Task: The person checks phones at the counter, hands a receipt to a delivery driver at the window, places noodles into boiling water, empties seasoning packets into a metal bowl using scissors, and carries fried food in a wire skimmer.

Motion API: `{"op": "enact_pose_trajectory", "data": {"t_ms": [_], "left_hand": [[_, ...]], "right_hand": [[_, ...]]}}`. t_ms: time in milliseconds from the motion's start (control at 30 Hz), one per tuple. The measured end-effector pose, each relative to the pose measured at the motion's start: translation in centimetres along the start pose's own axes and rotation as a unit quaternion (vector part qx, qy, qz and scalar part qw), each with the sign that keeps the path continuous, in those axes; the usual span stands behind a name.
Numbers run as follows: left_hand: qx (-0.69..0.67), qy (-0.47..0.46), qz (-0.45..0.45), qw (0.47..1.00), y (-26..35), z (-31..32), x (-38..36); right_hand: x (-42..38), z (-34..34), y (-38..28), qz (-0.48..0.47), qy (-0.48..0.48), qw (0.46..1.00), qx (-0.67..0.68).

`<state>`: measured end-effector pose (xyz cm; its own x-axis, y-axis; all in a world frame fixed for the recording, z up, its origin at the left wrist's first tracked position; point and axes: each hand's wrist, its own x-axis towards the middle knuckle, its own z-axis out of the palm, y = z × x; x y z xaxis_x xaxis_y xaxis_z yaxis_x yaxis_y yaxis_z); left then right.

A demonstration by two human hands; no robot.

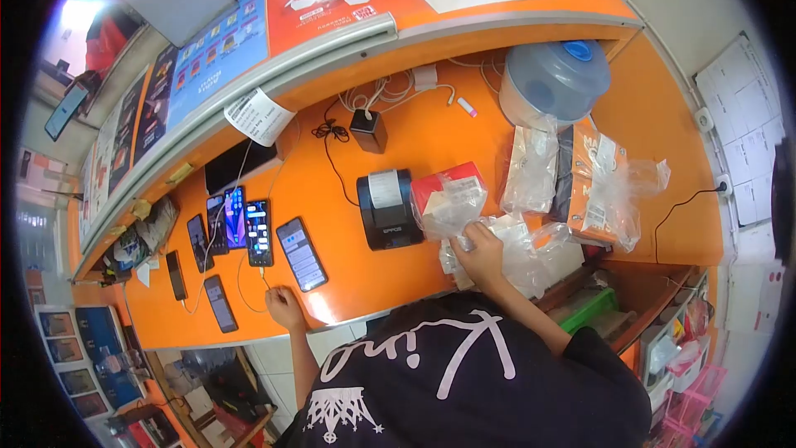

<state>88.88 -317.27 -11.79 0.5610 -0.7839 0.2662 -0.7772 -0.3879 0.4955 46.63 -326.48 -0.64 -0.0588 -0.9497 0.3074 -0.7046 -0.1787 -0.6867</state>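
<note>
My right hand point(479, 250) is closed on the edge of a clear plastic bag point(522, 261) with pale contents at the front of the orange counter. Just above it, more clear plastic partly covers a red-and-white box point(448, 191). My left hand point(284, 309) rests near the counter's front edge, fingers curled, with nothing visible in them. Beside it, a white cable runs to the bottom of a lit phone point(259, 232). Another lit phone point(302, 254) lies just up and right of that hand. Between both hands, farther back, sits a black receipt printer point(390, 220) with paper showing.
Several more phones, including a dark one point(220, 303), lie on the left. Plastic-wrapped orange boxes point(589, 174) and a translucent round container point(554, 79) stand at the right. A black box-shaped device point(368, 130) has cables. A raised shelf point(365, 46) overhangs the back.
</note>
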Motion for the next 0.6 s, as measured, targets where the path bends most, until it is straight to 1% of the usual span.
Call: {"op": "enact_pose_trajectory", "data": {"t_ms": [333, 400, 467, 600], "left_hand": [[0.018, 0.0, -0.007, 1.0, -0.2, 0.31, 0.26], [0.028, 0.0, -0.007, 1.0, -0.14, 0.28, 0.28], [0.033, 0.006, 0.008, 0.999, 0.05, 0.19, 0.32], [0.013, 0.002, -0.014, 1.0, 0.16, 0.39, 0.23]], "right_hand": [[0.23, -0.02, 0.48, -0.001, -0.029, 1.0, -0.004], [0.2, 0.11, 0.46, -0.001, -0.017, 1.0, 0.008], [0.36, 0.01, 0.26, 0.001, -0.02, 1.0, 0.006], [0.48, -0.03, 0.4, 0.011, -0.035, 0.999, 0.003]]}}
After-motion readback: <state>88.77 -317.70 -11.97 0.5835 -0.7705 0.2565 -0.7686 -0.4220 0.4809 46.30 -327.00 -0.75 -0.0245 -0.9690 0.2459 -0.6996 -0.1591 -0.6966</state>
